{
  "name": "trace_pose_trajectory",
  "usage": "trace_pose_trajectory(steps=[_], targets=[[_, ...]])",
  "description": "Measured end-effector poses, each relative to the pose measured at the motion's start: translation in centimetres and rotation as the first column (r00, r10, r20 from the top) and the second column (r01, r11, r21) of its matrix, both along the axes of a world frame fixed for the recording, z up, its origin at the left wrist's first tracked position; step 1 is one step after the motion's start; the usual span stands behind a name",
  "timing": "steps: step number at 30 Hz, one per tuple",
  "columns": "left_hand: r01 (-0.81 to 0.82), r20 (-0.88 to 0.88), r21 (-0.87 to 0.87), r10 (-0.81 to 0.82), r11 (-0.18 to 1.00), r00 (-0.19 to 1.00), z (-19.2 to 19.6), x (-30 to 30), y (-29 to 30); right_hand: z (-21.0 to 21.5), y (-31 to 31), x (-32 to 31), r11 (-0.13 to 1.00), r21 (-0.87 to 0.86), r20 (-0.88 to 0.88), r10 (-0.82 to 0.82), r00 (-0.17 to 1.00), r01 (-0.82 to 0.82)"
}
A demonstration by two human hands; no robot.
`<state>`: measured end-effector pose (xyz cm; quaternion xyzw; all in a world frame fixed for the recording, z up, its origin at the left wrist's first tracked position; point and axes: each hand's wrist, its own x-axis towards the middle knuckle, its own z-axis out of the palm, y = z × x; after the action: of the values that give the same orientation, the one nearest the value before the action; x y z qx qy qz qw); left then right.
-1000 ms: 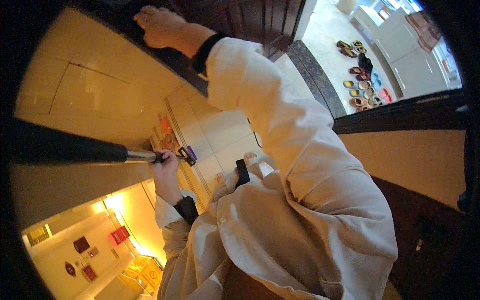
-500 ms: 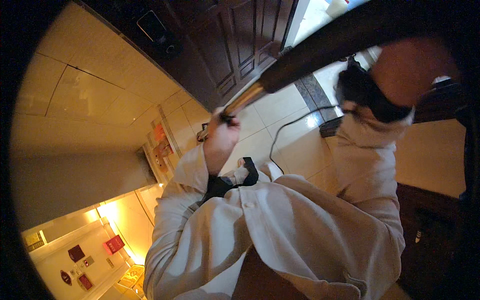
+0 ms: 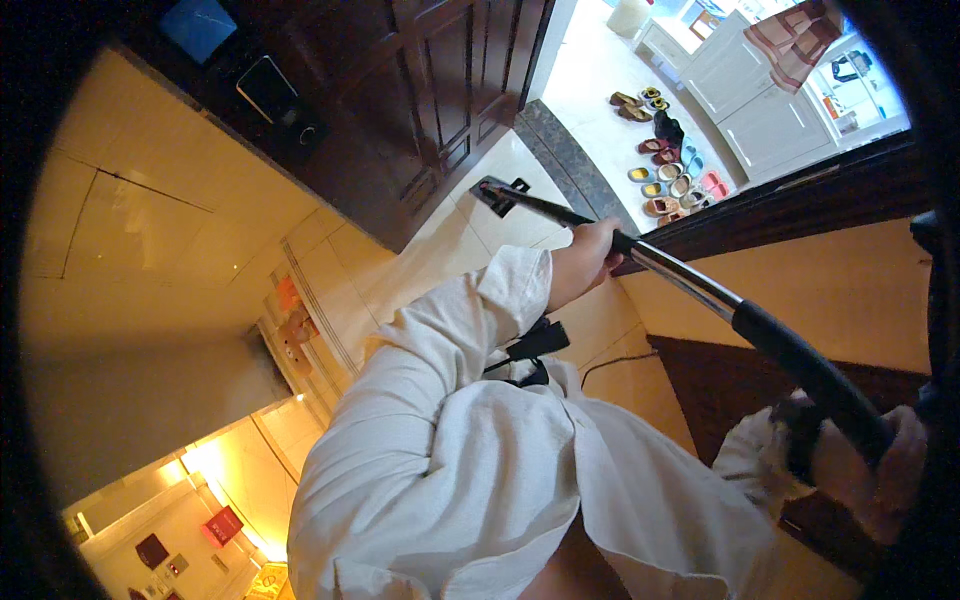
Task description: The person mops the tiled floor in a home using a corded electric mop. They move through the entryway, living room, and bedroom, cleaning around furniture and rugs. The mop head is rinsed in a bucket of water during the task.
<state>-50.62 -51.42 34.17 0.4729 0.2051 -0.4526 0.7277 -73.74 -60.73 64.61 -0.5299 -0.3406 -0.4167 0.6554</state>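
Note:
A long-handled mop point(image 3: 690, 278) slants across the middle of the view, a metal pole with black foam sleeves and a dark flat head. Its head point(image 3: 497, 197) is over the floor tiles by the door threshold; whether it touches them I cannot tell. My left hand point(image 3: 590, 258) is closed round the pole about halfway along, its arm stretched forward in a white sleeve. At the lower right, my right hand point(image 3: 872, 470) is wrapped round the upper end of the black grip, dim and partly blurred. A black band circles the right wrist.
A dark panelled door point(image 3: 400, 110) stands open at the upper left. Beyond the stone threshold point(image 3: 580, 165), several pairs of shoes point(image 3: 680, 185) lie before a white cabinet point(image 3: 770, 125). A dark door frame point(image 3: 780, 200) runs along the right. A black cord point(image 3: 620, 360) hangs by the wall.
My left hand has moved right and farther out along the pole. My right hand has dropped to the lower right. The mop's tilt has reversed, with its head now near the threshold.

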Motion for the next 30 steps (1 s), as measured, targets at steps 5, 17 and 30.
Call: trace_pose_trajectory(steps=[5, 17, 30], targets=[[0.050, 0.067, -0.006, -0.050, 0.999, 0.997, -4.1, 5.0, -4.8, -5.8, 1.8, 1.9, 0.930, 0.138, -0.070, -0.334, 0.940, 0.341], [0.391, 0.037, -0.129, -0.389, 0.911, 0.920, -15.9, 20.3, -6.9, -13.5, 3.4, 19.0, 0.741, 0.002, -0.290, -0.642, 0.709, 0.671], [-0.859, 0.393, 0.272, 0.765, 0.434, 0.511, -10.4, 45.1, 12.9, -11.3, -2.6, 32.6, 0.730, 0.116, -0.290, -0.623, 0.726, 0.673]])
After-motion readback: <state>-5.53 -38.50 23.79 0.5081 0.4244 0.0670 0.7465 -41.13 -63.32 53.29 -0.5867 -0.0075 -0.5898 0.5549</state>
